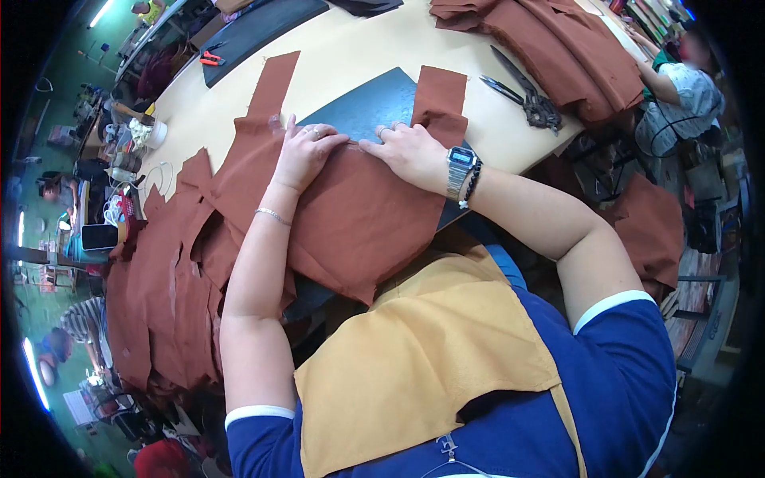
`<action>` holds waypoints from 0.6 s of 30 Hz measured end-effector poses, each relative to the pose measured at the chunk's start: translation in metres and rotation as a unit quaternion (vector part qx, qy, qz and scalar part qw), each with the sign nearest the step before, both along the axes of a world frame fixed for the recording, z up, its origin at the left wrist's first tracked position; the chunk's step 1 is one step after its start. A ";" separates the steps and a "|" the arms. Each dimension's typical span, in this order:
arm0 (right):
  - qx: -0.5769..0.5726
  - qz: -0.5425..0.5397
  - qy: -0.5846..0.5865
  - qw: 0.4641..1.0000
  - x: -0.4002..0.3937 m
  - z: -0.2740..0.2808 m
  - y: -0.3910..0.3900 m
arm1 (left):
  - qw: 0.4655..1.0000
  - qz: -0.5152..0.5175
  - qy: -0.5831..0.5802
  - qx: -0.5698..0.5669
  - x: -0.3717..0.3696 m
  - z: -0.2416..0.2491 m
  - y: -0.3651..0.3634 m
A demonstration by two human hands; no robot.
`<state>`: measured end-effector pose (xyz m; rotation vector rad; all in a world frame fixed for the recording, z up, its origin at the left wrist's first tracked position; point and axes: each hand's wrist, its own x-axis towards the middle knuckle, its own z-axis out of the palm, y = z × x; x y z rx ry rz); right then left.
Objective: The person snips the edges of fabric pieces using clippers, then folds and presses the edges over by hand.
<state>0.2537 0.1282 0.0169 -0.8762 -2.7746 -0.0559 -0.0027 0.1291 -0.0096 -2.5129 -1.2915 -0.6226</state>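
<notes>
A reddish-brown sheet (366, 215), leather or heavy fabric, lies partly over a dark blue-black board (366, 103) and hangs down towards my apron. My left hand (305, 155) pinches the sheet's upper edge, fingers bent together. Just to its right, my right hand (410, 155) is closed on the same edge, thumb and fingertips close to the left ones. The edge between my fingertips looks folded, partly hidden by them. One brown strip (275, 84) extends beyond my left hand, and another strip (441, 92) stands out beyond my right hand.
Large scissors (522, 92) lie on the pale table (358, 40) at right, near a heap of brown pieces (558, 48). More brown pieces (163, 287) drape off the left edge. Red-handled pliers (211, 58) rest on a dark board (259, 36). A person (681, 103) sits at far right.
</notes>
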 end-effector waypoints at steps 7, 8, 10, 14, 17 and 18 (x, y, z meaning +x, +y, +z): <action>-0.040 -0.036 -0.085 0.995 -0.025 0.006 0.011 | 0.999 0.027 -0.011 -0.017 -0.001 -0.003 0.002; -0.039 -0.024 -0.072 0.996 -0.020 0.003 0.013 | 0.999 0.029 -0.013 -0.017 -0.001 -0.003 0.002; -0.019 -0.011 -0.069 0.997 -0.007 0.006 0.011 | 0.999 0.039 -0.005 -0.031 -0.001 -0.003 0.001; 0.058 -0.016 -0.040 0.997 0.036 0.017 -0.004 | 0.995 0.054 -0.077 -0.015 0.006 0.011 -0.009; -0.014 -0.051 0.108 0.993 0.061 0.018 -0.021 | 0.985 0.072 -0.104 -0.118 -0.025 0.015 -0.015; -0.047 -0.071 0.132 0.988 0.065 0.013 -0.025 | 0.982 0.077 -0.091 -0.145 -0.032 0.013 -0.022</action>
